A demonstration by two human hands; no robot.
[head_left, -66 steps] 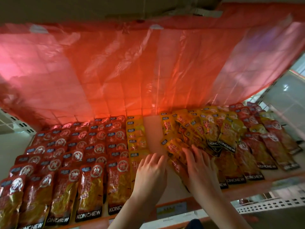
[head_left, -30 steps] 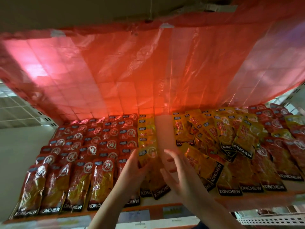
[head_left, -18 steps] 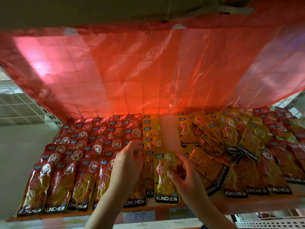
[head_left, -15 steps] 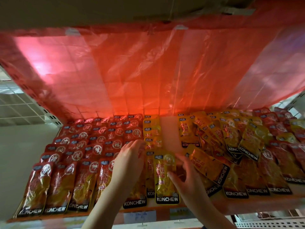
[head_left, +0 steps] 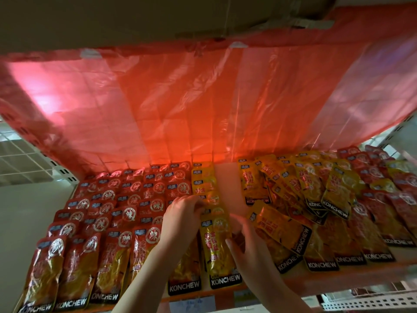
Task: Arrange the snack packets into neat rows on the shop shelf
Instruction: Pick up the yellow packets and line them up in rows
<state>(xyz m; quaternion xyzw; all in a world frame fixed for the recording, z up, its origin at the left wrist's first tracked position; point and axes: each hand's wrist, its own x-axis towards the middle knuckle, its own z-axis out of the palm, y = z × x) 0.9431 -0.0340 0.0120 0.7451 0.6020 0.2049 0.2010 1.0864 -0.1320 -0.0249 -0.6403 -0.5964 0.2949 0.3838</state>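
Head view, yellow packet [head_left: 217, 247] lengthwise front-to-back, label seemingly frontward

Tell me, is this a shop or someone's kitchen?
Most likely a shop. Dozens of identical red packets and yellow packets lie in rows on a shelf, small price labels sit on its front edge, and two hands, left and right, are tidying them.

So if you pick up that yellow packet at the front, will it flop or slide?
The yellow packet probably bends a bit: it is a flat, thin pouch. Its shiny film looks slippery, so it may slide over its neighbours. It likely won't roll, since it lies flat between the left hand and right hand.
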